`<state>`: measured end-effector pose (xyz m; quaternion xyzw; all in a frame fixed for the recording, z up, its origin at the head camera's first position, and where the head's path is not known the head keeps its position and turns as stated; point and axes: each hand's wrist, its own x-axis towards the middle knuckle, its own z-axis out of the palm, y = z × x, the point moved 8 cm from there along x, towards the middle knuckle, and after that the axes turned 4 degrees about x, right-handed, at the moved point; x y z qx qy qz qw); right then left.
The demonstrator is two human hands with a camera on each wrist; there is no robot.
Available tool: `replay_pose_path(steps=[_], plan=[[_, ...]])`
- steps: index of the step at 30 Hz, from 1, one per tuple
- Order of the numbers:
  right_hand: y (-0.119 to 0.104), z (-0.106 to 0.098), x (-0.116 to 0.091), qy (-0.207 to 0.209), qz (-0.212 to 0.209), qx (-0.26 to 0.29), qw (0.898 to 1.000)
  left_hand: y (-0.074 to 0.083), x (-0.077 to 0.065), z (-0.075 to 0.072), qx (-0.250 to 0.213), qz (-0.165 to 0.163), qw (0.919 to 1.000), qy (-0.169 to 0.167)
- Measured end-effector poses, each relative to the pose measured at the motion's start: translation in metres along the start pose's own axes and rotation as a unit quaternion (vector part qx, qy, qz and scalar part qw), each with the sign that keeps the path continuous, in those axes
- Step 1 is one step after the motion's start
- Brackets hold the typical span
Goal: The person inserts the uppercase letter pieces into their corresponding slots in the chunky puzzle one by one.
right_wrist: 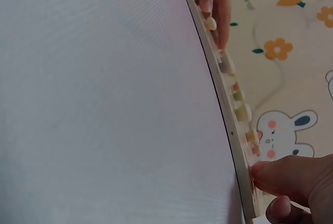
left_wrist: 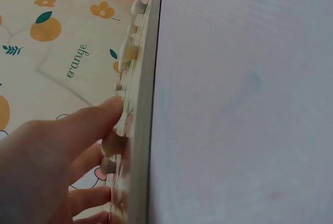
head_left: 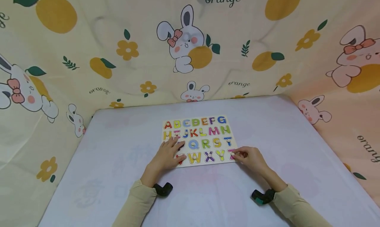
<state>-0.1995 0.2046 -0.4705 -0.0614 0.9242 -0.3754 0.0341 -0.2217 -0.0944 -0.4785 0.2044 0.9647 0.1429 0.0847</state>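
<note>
A wooden alphabet puzzle board (head_left: 203, 162) lies on the table, its bright letter pieces set in rows with small knobs on top. My left hand (head_left: 167, 153) rests on its lower left part, fingers spread over several letters and hiding some of them. The thumb (left_wrist: 112, 110) is beside a knob (left_wrist: 114, 143) in the left wrist view. At the lower right corner, my right hand (head_left: 250, 157) pinches the pink letter Z (head_left: 231, 151) between thumb and forefinger, partly covering it. The right thumb (right_wrist: 276, 174) is right at the board's edge.
A pale cloth covers the table (head_left: 118, 148). Behind it and on both sides hangs a cream curtain (head_left: 225, 49) printed with rabbits and oranges. Black wrist cameras (head_left: 164, 189) are strapped to both wrists, low over the tabletop.
</note>
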Motion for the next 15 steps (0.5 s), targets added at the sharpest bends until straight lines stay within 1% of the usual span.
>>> replay_pose_path(steps=[4, 9, 11, 13, 15], plan=[[0.001, 0.001, 0.002, -0.004, 0.0, 0.004, 1.0, -0.002, 0.001, 0.001, -0.004, -0.003, 1.0, -0.009], [0.004, 0.004, 0.0, -0.009, 0.011, 0.011, 1.0, -0.002, 0.002, 0.003, -0.025, 0.0, 0.9995, -0.018], [0.004, 0.003, 0.0, -0.007, 0.013, 0.01, 1.0, -0.001, 0.002, 0.002, -0.023, 0.002, 0.9996, -0.014], [0.003, -0.004, 0.002, 0.005, 0.01, 0.001, 1.0, -0.001, 0.002, -0.003, -0.011, 0.003, 0.9999, -0.005], [-0.001, -0.015, 0.008, 0.028, 0.002, -0.014, 1.0, -0.003, 0.003, -0.015, 0.003, -0.001, 0.9999, 0.015]])
